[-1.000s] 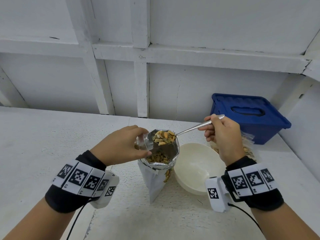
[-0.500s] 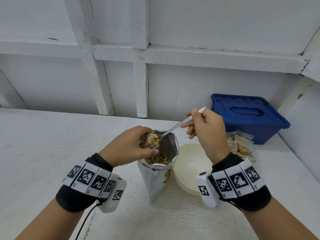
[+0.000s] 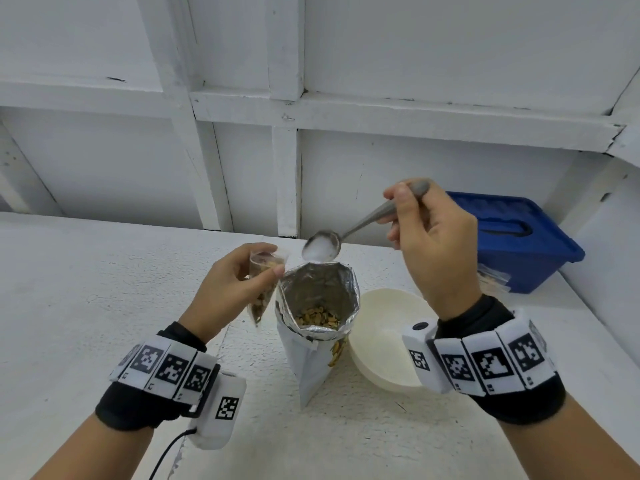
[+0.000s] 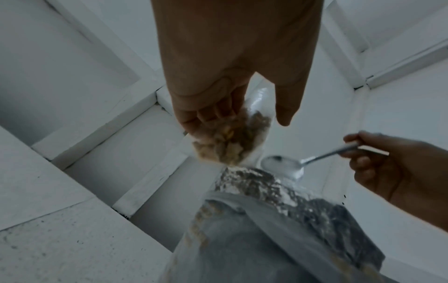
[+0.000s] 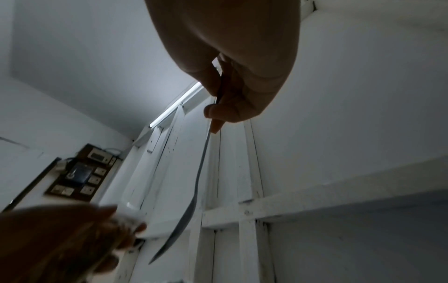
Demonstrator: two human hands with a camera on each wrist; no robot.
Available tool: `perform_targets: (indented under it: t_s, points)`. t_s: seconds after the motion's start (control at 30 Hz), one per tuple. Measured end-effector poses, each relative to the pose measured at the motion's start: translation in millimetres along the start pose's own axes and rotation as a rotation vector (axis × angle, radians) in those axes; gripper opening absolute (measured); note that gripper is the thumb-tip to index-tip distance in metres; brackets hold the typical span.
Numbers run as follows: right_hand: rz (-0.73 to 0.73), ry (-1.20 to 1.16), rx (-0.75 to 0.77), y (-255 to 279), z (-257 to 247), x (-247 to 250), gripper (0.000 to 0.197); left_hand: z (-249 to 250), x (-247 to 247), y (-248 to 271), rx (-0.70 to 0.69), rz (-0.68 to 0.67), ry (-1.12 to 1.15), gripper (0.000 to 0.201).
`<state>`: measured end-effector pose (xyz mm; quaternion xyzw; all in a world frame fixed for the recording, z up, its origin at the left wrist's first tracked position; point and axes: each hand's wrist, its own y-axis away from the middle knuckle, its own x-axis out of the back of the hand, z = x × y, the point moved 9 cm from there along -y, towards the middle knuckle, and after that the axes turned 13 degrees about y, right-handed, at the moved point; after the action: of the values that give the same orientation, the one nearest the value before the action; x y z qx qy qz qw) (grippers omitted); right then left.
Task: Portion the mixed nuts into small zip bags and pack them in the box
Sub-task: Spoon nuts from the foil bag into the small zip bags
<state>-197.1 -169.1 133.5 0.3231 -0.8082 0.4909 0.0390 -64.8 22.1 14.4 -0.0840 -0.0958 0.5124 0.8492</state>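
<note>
So the left hand (image 3: 225, 292) is pinching a small clear zip bag (image 3: 264, 289) near its top, thumb and fingers curled round it, and it's partly filled with mixed nuts. The bag hangs just left of the big foil pouch (image 3: 317, 327), which stands open on the white table (image 3: 86, 306) with more nuts down at the bottom. The right hand (image 3: 436, 244) has its fingers wrapped round the handle of a metal spoon (image 3: 322, 244), with the empty bowl of the spoon hovering right above the far rim of the pouch. There's a cream bowl (image 3: 388, 341) just right of the pouch, and the blue box (image 3: 519, 244) sits far right with its lid on and a filled bag (image 3: 493, 280) beside it
</note>
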Motion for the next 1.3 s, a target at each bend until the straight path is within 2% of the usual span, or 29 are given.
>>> perform_targets:
  t_s: [0.1,0.23,0.33,0.43,0.5,0.7,0.8,0.93,1.03,1.13,1.3]
  points:
    - [-0.198,0.066,-0.042,17.2,16.9,-27.5,0.025,-3.6,5.6,0.9,0.014,0.024,0.074,0.05]
    - [-0.438,0.163,-0.037,49.7,37.7,-67.7,0.021,-9.6,-2.0,1.0,0.056,-0.039,-0.1,0.037]
    - [-0.541,0.238,0.006,66.7,42.7,-87.6,0.022,-14.8,-6.6,1.1,0.072,-0.083,-0.166,0.044]
    - [-0.583,0.309,0.023,75.3,42.2,-96.8,0.031,-16.5,-7.5,0.7,0.076,-0.086,-0.164,0.046]
    - [-0.602,0.273,-0.011,77.6,42.0,-99.2,0.027,-15.6,-7.9,1.1,0.071,-0.09,-0.171,0.048]
    - [-0.543,0.165,-0.274,72.7,56.4,-88.8,0.022,-14.5,-9.2,1.1,0.063,-0.11,-0.203,0.062]
    - [-0.465,0.109,-0.392,69.7,67.0,-77.3,0.022,-13.3,-9.7,1.4,0.059,-0.121,-0.228,0.066]
    - [-0.346,0.017,-0.582,69.7,88.5,-60.3,0.026,-8.2,-11.4,1.0,0.035,-0.135,-0.326,0.05]
    - [-0.295,-0.044,-0.715,74.3,106.3,-52.9,0.026,-1.6,-16.6,2.3,0.0,-0.182,-0.41,0.051]
    - [-0.238,-0.061,-0.756,71.7,113.8,-41.0,0.027,3.5,-23.7,3.4,-0.032,-0.254,-0.504,0.059]
    - [-0.116,-0.068,-0.711,51.8,108.8,-13.7,0.026,13.7,-34.9,4.6,-0.072,-0.337,-0.625,0.092]
